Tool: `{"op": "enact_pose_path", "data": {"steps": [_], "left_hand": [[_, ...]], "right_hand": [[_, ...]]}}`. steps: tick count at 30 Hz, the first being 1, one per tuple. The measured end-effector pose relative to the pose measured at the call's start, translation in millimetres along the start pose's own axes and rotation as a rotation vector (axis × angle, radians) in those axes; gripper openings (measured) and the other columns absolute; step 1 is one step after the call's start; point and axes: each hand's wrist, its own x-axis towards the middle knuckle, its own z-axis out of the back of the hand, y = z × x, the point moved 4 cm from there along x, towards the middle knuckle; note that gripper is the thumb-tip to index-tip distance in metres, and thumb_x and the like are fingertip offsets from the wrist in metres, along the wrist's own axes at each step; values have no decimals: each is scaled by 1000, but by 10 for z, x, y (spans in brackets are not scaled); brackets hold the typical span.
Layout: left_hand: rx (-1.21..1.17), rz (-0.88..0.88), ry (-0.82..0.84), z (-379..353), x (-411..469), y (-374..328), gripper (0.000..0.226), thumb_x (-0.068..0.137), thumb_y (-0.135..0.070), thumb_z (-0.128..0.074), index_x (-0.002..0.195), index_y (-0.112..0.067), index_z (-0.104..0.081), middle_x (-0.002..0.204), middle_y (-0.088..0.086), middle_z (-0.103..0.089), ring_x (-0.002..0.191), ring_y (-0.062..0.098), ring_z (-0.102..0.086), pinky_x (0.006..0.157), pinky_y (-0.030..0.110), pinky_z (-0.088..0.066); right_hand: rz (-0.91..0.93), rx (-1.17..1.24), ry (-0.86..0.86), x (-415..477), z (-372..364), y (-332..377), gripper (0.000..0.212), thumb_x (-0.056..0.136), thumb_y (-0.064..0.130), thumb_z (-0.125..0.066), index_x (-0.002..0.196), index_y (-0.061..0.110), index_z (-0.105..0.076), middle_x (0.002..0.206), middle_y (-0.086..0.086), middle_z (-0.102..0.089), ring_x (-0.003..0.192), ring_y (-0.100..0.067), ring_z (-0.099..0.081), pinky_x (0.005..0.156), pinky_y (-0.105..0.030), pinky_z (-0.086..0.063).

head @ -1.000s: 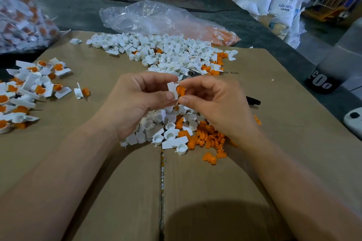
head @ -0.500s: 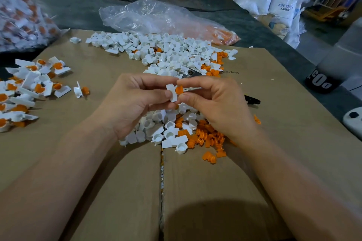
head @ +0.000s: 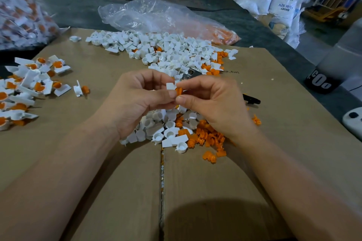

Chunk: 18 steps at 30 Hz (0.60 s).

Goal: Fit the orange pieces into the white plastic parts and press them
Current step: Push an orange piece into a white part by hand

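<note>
— So, what fills the view?
— Brown cardboard covers the work surface, seen from a head-worn camera looking down. At its far edge lies a crumpled clear plastic bag, with orange showing through its right end.
— And the parts?
— A broad heap of white plastic parts spreads just in front of the bag. At the left edge sits a pile of assembled pieces, white with orange showing inside. Near the middle, under the hands, a smaller cluster of white parts touches a scatter of loose orange pieces on its right.
— Where are the hands?
— Two bare forearms reach in from the bottom. The left hand and right hand meet above the near cluster, thumb tips almost touching.
— What do they hold?
— The left hand's thumb and fingers pinch a single white part. The right hand's thumb and forefinger pinch one orange piece, which touches the white part's lower right side. Whether it sits fully inside cannot be told.
</note>
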Motion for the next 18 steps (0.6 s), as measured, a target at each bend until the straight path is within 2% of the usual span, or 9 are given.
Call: {"op": "enact_pose_path", "data": {"steps": [5,8,10,12,15,18], "left_hand": [[50,21,-45,10,1,14,26,48,-8,-69,73,-8,-65,51,-3,-60,48,10,-62,50,16,-51],[63,-2,-66,5,-6,-9,14,54,-2,-71,59,-15,-70,53,1,-63,49,12,-62,50,16,-50],[92,-19,-82,12,2,-17,27,64,9,-68,56,-17,-71,54,2,-64,47,11,-60,48,16,-48],[107,-21,-89,12,5,-23,30,67,10,-67,56,-18,-71,55,2,-64,47,10,-59,48,16,-48],[52,4,-70,10,6,-24,15,52,-2,-71,56,-17,-71,56,1,-64,49,10,-59,48,16,-48],[3,24,-67,21,10,-17,16,42,-12,-72,58,-15,-71,61,3,-66,51,11,-60,48,16,-48]], "right_hand": [[18,-30,4,-7,-33,-21,22,74,4,-72,94,13,-68,82,4,-69,78,-8,-69,75,-22,-55],[69,-26,1,-11,-43,1,25,75,3,-72,90,21,-66,84,4,-68,80,-8,-68,76,-22,-55],[89,-16,-11,-11,-43,8,29,74,2,-72,88,27,-65,83,5,-68,80,-8,-68,76,-22,-55],[110,-15,-24,-9,-43,8,30,74,2,-72,87,28,-64,83,5,-68,80,-8,-68,76,-22,-55],[122,3,-24,0,-48,9,31,73,1,-73,88,28,-64,83,6,-68,80,-9,-69,75,-21,-54],[107,77,0,13,-48,0,35,72,-2,-72,91,25,-62,87,5,-68,81,-10,-69,75,-22,-54]]}}
